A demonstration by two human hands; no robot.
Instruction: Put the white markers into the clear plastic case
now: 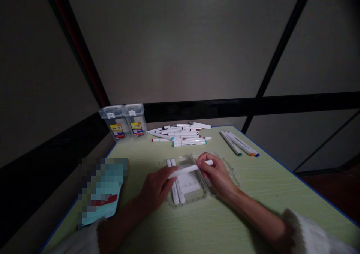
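Observation:
A white marker pen (188,169) lies crosswise over a clear plastic marker case (188,197) at the middle of the pale green table. My left hand (156,188) pinches its left end and my right hand (218,174) pinches its right end. Two white markers (176,188) lie lengthwise in the left side of the case, partly under my left fingers. The case's clear lid (229,167) spreads open to the right behind my right hand.
A pile of several white markers (181,134) lies at the back centre, and three more markers (239,143) sit back right. Two shut clear cases (123,120) stand at the back left corner. A teal sheet (101,194) lies near the left edge.

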